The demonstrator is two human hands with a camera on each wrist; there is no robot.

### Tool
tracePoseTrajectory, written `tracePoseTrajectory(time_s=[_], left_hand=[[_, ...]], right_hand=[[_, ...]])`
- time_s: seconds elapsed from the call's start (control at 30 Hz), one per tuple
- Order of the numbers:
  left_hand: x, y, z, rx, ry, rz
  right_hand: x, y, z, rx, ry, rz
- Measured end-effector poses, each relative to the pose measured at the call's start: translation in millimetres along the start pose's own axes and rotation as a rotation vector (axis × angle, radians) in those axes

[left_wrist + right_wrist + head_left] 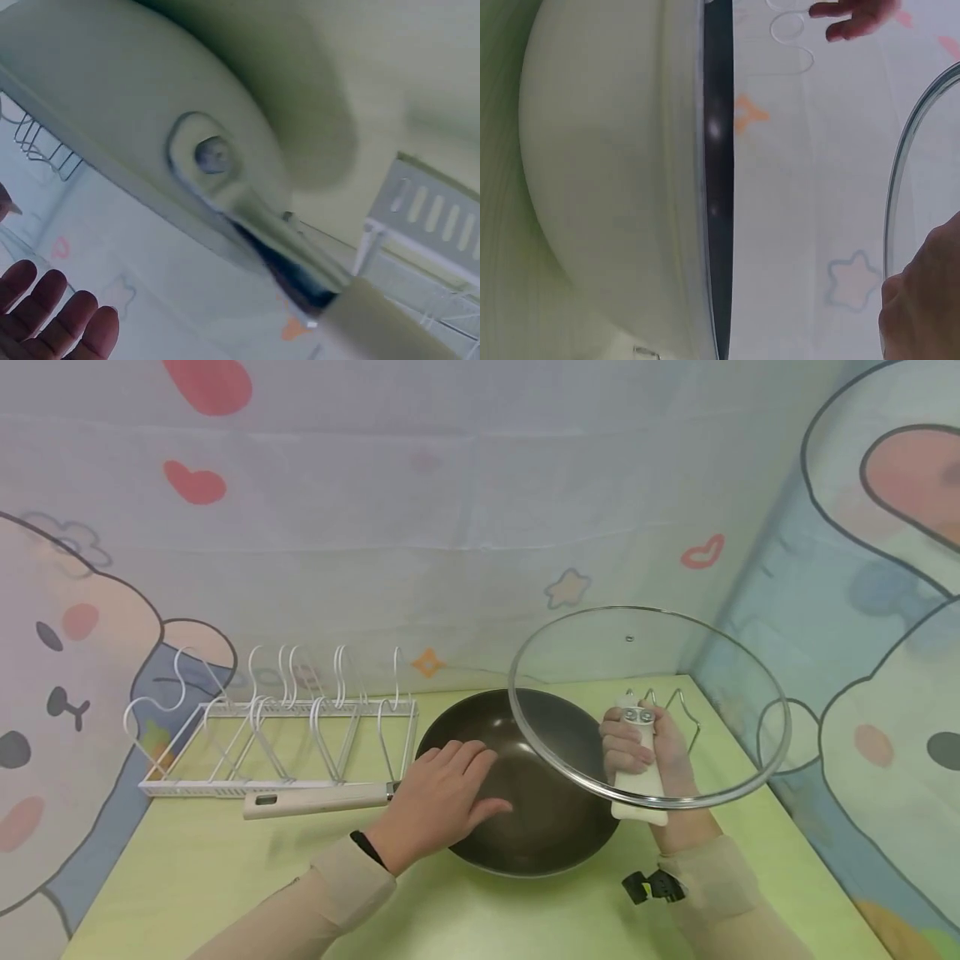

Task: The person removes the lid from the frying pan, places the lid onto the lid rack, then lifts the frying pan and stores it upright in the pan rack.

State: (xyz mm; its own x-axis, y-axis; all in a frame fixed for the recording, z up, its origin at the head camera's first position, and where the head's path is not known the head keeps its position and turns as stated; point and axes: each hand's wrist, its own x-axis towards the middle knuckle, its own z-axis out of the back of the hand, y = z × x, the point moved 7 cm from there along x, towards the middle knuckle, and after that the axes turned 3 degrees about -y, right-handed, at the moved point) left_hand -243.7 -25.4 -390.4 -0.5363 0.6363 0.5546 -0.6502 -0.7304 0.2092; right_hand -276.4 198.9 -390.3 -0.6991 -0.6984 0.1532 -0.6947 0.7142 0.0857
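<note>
A dark-lined frying pan (pixel 555 810) sits on the table, its cream handle (pixel 322 800) pointing left. In the head view my left hand (pixel 438 802) is over the pan's left side with fingers extended and thumb apart, holding nothing. The left wrist view shows its fingertips beside the pan's pale outside. My right hand (pixel 637 747) grips the white handle (pixel 639 781) of a round glass lid (pixel 720 693), holding it up and tilted over the pan's right side. The right wrist view shows that hand against the lid's edge, apart from the pan rim.
A white rack (pixel 217 789) with several curved wire dividers stands left of the pan, close behind its handle. Wire loops (pixel 696 724) of a small holder show behind the right hand. Printed cloth (pixel 480 527) hangs along the table's back and sides.
</note>
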Motion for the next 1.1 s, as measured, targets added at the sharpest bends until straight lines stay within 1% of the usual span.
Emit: tracePoseTrajectory(time_s=[0.13, 0.3, 0.5, 0.63, 0.8, 0.9, 0.97, 1.1], left_hand=[[13.2, -6.6, -2.0, 0.008, 0.039, -0.004], [30.2, -16.4, -4.0, -0.027, 0.068, -0.009], [46.1, -25.8, -2.6, -0.053, 0.076, -0.03], [52.9, -29.2, -2.8, -0.054, 0.076, -0.037], [58.4, -31.9, -8.4, -0.058, 0.092, -0.037], [60.3, -32.8, -14.3, -0.055, 0.118, -0.025], [61.2, -33.6, -18.0, -0.056, 0.15, -0.015], [63.1, -35.2, -22.5, -0.045, 0.202, -0.014]], right_hand=[[-4.2, 4.3, -1.5, 0.005, 0.015, -0.014], [-12.6, 12.1, -3.1, 0.02, 0.006, 0.02], [-23.9, 22.4, -5.4, -0.011, -0.023, 0.077], [-29.9, 27.5, -6.9, -0.007, -0.037, 0.095], [-35.2, 32.4, -7.5, -0.009, -0.035, 0.1], [-38.6, 36.0, -6.8, -0.012, -0.036, 0.112], [-40.9, 38.1, -6.3, -0.013, -0.044, 0.118], [-44.3, 41.4, -7.7, -0.007, -0.029, 0.104]])
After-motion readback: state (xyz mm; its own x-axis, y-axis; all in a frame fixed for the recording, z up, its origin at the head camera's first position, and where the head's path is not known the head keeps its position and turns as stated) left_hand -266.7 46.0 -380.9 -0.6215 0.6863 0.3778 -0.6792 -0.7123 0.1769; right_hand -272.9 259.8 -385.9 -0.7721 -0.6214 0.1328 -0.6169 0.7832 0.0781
